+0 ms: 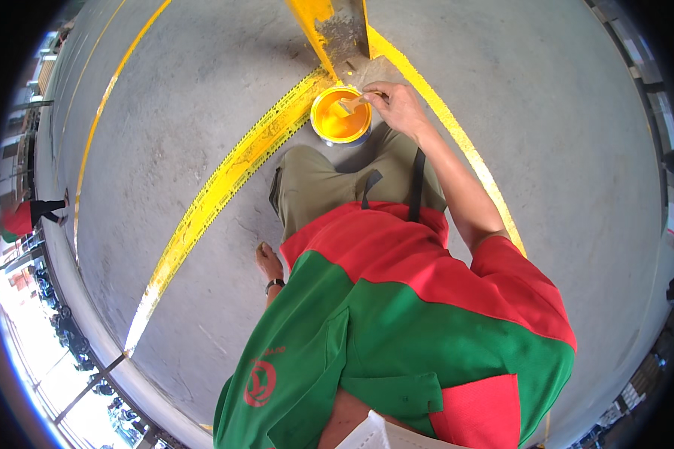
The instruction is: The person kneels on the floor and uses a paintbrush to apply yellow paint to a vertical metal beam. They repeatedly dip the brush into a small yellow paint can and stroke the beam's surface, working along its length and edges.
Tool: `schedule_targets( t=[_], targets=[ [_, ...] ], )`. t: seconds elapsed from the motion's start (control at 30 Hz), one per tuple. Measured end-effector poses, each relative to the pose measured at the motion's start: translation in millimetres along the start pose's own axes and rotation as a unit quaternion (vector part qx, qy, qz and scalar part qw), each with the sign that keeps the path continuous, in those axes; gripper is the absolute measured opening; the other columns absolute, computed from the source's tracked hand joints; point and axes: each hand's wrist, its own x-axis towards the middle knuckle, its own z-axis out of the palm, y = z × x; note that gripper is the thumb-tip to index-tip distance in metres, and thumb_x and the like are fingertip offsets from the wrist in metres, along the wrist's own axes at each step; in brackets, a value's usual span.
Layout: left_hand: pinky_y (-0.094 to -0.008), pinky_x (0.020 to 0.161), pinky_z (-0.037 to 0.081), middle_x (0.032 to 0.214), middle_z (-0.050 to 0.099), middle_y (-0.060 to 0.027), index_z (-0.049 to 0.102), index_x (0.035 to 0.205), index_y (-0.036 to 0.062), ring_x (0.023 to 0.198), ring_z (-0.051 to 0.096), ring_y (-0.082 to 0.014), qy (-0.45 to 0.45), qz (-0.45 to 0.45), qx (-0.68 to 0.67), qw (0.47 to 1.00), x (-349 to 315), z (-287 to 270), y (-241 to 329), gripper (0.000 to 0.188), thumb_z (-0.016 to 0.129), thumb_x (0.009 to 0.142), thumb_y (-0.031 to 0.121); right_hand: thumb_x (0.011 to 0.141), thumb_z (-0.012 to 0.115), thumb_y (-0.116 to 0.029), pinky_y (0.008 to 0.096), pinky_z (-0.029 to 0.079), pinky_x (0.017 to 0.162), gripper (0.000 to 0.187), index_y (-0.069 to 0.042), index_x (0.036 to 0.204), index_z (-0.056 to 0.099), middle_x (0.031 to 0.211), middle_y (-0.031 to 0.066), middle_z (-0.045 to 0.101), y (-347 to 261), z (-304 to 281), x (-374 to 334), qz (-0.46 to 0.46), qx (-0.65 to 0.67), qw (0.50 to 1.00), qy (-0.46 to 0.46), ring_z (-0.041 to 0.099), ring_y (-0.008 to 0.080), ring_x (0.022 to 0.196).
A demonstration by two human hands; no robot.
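Note:
My right hand [398, 105] grips a paintbrush [354, 102] by its handle, fingers closed around it. The bristle end is over the mouth of a round bucket [314, 123] of yellow paint [338, 126], and whether it touches the paint is hard to tell. The bucket stands on the floor just in front of my bent knees. Low at my left side, beside the thigh, is my left hand [266, 262], loosely curled with nothing visible in it; a dark band circles its wrist.
Right behind the bucket rises a yellow post [312, 22] with a worn grey face. Yellow lines [202, 196] run along the grey concrete floor [165, 135] on both sides of me. At the far left, a person in red and dark clothes [26, 217] is walking.

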Motion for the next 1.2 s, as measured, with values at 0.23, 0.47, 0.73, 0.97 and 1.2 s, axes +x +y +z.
schedule_targets(
  t=[0.23, 0.47, 0.73, 0.97, 1.2],
  targets=[
    [-0.0366, 0.071, 0.053, 0.09, 0.069, -0.0123, 0.067, 0.118, -0.0015, 0.077, 0.064, -0.0215, 0.03, 0.013, -0.013, 0.999, -6.0, -2.1, -25.4, 0.039, 0.055, 0.105, 0.033, 0.094, 0.071, -0.018, 0.0415, 0.054, 0.07, 0.024, -0.004, 0.114, 0.074, 0.088, 0.0226, 0.072, 16.9, -2.5, -8.4, 0.01, 0.015, 0.999, -0.041, 0.069, 0.035, 0.073],
    [-0.0372, 0.071, 0.053, 0.09, 0.068, -0.0134, 0.067, 0.119, -0.0022, 0.076, 0.065, -0.0227, 0.026, 0.056, -0.01, 0.998, 7.1, 0.7, -3.2, 0.041, 0.053, 0.105, 0.034, 0.093, 0.074, -0.021, 0.0465, 0.057, 0.077, 0.025, -0.003, 0.111, 0.074, 0.094, 0.0248, 0.072, 35.9, 20.3, -11.5, -0.047, -0.005, 0.998, -0.04, 0.072, 0.0417, 0.088],
    [-0.0374, 0.072, 0.055, 0.094, 0.07, -0.014, 0.067, 0.12, -0.0014, 0.078, 0.066, -0.0217, 0.013, 0.067, 0.004, 0.998, 10.0, -2.0, 1.4, 0.04, 0.055, 0.105, 0.033, 0.098, 0.072, -0.034, 0.0355, 0.053, 0.057, 0.037, 0.003, 0.095, 0.075, 0.07, 0.0123, 0.072, 79.4, 52.0, -10.6, 0.146, 0.159, 0.973, 0.085, 0.068, 0.0218, 0.058],
    [-0.0345, 0.071, 0.055, 0.093, 0.068, -0.0125, 0.067, 0.12, -0.0006, 0.08, 0.065, -0.0209, 0.028, 0.036, -0.027, 0.999, 5.0, -6.3, -14.9, 0.039, 0.056, 0.104, 0.033, 0.105, 0.064, -0.037, 0.0279, 0.047, 0.047, 0.042, 0.002, 0.089, 0.067, 0.072, 0.0086, 0.068, 104.8, 47.6, -9.6, 0.304, 0.398, 0.862, 0.071, 0.057, 0.012, 0.053],
    [-0.0367, 0.071, 0.054, 0.088, 0.069, -0.0119, 0.068, 0.12, -0.0001, 0.077, 0.066, -0.0223, 0.022, 0.001, -0.005, 1.0, 5.3, -10.3, -9.4, 0.039, 0.055, 0.104, 0.034, 0.105, 0.063, -0.037, 0.029, 0.053, 0.055, 0.042, 0.004, 0.097, 0.068, 0.081, 0.0104, 0.071, 89.8, 28.0, 33.6, 0.261, 0.531, 0.795, 0.136, 0.064, 0.0151, 0.063]
  ],
)
